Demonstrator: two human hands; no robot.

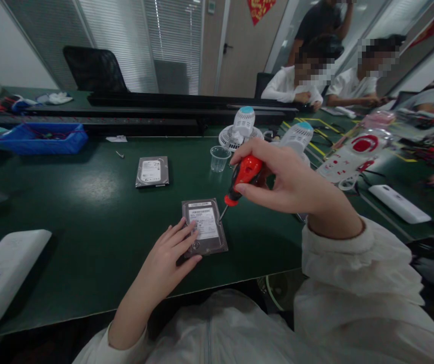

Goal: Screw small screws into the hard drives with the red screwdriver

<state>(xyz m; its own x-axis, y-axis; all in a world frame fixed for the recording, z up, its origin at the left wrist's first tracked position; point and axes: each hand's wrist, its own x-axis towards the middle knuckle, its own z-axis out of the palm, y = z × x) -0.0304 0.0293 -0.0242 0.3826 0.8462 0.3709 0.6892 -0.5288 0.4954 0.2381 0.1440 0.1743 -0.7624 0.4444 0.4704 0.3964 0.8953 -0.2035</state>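
A hard drive (209, 241) lies label up on the green table, near its front edge. My left hand (169, 253) rests on the drive's left side with fingers stretched out and spread. My right hand (277, 177) is closed round the handle of a red and black screwdriver (247, 171), held at a slant. The screwdriver's tip meets the right edge of the drive, around its middle; whether it sits in a screw is too small to tell. Behind and to the left lies a second hard drive (152, 172), untouched.
A clear plastic cup (220, 159) and white fans (244, 124) stand beyond my right hand. A blue tray (46, 139) sits at back left, a white power bank (8, 278) at front left. To the right are a bottle (356, 149) and another power bank (399, 203). Several people sit beyond.
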